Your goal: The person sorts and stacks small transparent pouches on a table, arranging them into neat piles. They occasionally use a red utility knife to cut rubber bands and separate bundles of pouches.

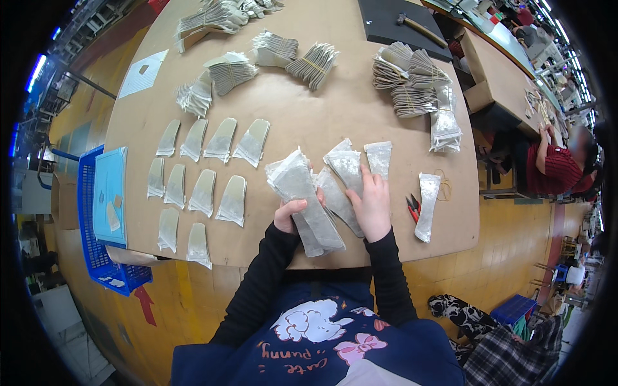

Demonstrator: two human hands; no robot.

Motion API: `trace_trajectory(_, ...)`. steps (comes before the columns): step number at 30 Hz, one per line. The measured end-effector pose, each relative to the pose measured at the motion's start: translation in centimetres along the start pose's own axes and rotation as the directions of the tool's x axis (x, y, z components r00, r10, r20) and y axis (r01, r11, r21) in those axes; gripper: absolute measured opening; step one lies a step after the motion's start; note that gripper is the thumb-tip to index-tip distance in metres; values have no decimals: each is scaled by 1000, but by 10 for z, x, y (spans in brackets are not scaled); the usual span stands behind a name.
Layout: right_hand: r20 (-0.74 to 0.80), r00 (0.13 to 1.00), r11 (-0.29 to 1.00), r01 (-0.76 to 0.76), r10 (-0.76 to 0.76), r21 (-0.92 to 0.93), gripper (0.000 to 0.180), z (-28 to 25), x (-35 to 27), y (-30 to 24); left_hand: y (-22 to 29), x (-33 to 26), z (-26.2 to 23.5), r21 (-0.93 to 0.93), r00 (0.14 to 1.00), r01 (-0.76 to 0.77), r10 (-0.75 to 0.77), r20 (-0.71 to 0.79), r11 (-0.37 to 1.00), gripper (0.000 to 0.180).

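My left hand is closed around a fanned stack of grey, tapered cut pieces, thumb on top, held over the table's near edge. My right hand lies just to the right, fingers stretched and apart, with its fingertips touching loose grey pieces of the same shape. One of these pieces lies slanted between my two hands. Another small piece lies just beyond my right fingers. What is under my right palm is hidden.
Several small piles stand in rows at left. Banded bundles sit at the back, more at back right. Red-handled snips, a tied bundle and rubber bands lie right. A hammer rests on a black board; a blue crate stands left.
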State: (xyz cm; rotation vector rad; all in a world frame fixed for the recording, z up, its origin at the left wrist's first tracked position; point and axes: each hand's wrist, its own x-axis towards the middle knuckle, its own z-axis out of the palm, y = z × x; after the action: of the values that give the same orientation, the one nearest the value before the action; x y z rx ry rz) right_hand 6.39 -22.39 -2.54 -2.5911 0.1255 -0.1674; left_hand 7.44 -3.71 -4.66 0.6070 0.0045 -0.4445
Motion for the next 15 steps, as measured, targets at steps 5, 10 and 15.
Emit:
trace_trajectory(5, 77, 996, 983, -47, 34, 175, 46, -20, 13, -9, -2, 0, -2, -1, 1000, 27, -27, 5, 1000, 84)
trace_trajectory(10, -23, 993, 962, 114, -112, 248, 38, -56, 60, -22, -3, -2, -4, -10, 999, 36, -35, 34, 999, 75)
trace_trajectory(15, -123, 958, 873, 286, -259, 394, 34, -47, 117, -28, -2, -1, -1, -10, 997, 77, -77, -5, 997, 86)
